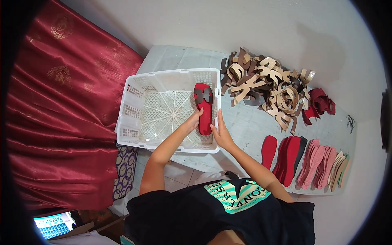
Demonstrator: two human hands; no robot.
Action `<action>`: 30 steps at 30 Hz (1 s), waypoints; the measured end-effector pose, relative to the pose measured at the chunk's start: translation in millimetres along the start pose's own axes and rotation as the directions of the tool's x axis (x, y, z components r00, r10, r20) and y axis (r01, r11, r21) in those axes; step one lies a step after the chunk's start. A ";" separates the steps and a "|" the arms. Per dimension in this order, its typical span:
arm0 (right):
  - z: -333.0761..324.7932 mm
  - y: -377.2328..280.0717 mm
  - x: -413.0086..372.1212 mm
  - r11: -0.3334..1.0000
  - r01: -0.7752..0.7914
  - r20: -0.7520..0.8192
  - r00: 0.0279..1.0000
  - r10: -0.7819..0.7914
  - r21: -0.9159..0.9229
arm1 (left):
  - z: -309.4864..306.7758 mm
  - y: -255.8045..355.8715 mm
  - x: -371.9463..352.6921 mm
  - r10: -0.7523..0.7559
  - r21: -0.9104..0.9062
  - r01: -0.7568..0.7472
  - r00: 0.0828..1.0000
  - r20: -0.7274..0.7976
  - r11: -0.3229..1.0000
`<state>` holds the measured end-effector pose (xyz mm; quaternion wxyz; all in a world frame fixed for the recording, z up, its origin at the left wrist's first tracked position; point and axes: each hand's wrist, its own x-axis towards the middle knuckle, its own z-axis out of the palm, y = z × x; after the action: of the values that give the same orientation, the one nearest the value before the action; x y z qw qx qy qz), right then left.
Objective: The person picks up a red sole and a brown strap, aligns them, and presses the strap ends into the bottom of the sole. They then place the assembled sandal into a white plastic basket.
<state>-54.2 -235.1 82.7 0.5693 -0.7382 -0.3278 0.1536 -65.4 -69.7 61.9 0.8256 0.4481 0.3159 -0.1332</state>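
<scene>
A red slide sandal [206, 118] with a dark brown cut-out strap [203, 96] lies lengthwise at the right side of a white plastic basket [171, 145]. My left hand [194, 121] is closed on the sandal's left edge, just below the strap; some fingers are hidden. Beside the heel, my right hand [221, 134] has its fingers stretched along the basket's right rim and its thumb apart, by the sandal's edge. Whether that thumb presses on the sandal cannot be made out.
On the grey table [245, 122], brown and beige straps [273, 87] are heaped beside dark red straps [320, 104]. Red soles [288, 159], pink soles [316, 165] and beige soles [337, 169] stand in rows near the front edge. A red curtain [69, 110] hangs left.
</scene>
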 end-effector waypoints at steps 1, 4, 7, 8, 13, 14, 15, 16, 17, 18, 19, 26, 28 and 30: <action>-0.9 -1.4 0.0 1.000 0.002 0.002 1.000 -0.002 0.000 | -1.9 -4.5 1.5 0.086 0.053 -0.088 0.995 0.049 0.995; 0.7 -5.5 0.3 0.999 -0.040 0.007 0.999 0.040 0.034 | -10.5 -18.6 13.6 0.226 0.207 -0.239 0.971 0.083 0.949; -0.1 -4.1 0.2 0.999 -0.020 0.003 1.000 0.020 0.048 | -8.4 -17.1 11.0 0.247 0.259 -0.259 0.966 0.078 0.930; 0.1 -3.8 -0.2 0.999 -0.015 -0.003 1.000 0.015 0.040 | -6.4 -13.2 6.9 0.205 0.214 -0.219 0.975 0.084 0.952; -1.2 -3.5 0.4 1.000 -0.014 -0.008 1.000 0.015 0.022 | -14.9 -5.2 1.0 0.142 0.290 -0.171 0.983 0.116 0.942; -1.8 -2.8 0.5 0.998 -0.021 0.010 1.000 0.021 0.059 | -19.4 -5.0 3.1 0.128 0.369 -0.176 0.980 0.151 0.913; -3.7 -2.0 -1.0 0.995 -0.029 0.028 0.999 0.026 0.097 | -20.8 -1.2 1.0 0.095 0.422 -0.169 0.977 0.191 0.891; -6.2 -1.4 -2.0 0.995 -0.030 0.027 0.999 0.028 0.093 | -18.5 -0.3 -0.4 0.094 0.420 -0.170 0.976 0.195 0.891; -7.9 -1.6 -2.7 0.996 -0.014 0.031 0.999 0.011 0.093 | -16.7 1.4 -2.8 0.104 0.542 -0.183 0.979 0.173 0.820; -9.4 -1.6 -2.8 0.996 0.005 0.033 0.999 -0.008 0.093 | -10.0 8.8 -9.9 0.118 0.655 -0.191 0.981 0.154 0.732; -11.5 -0.9 -3.6 0.996 0.008 0.026 1.000 -0.010 0.091 | 5.8 27.4 -26.9 0.071 0.799 -0.134 0.991 0.114 0.587; -43.1 7.0 -25.1 0.998 0.010 -0.159 0.987 0.000 0.066 | 80.8 14.1 -70.5 0.770 0.980 -0.128 0.637 -0.038 0.154; -55.6 9.8 -32.9 0.995 -0.032 -0.273 0.960 0.057 0.092 | 102.1 0.4 -75.7 0.869 0.945 -0.323 0.479 0.121 0.046; -68.1 12.4 -44.8 0.989 -0.064 -0.342 0.934 0.106 0.134 | 123.2 -14.4 -81.0 0.840 0.925 -0.380 0.499 0.212 -0.007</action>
<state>-42.6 -316.6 85.2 0.6546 -0.7315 -0.1797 0.0646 -85.1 -184.5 153.6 0.3045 0.9231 0.1103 0.2073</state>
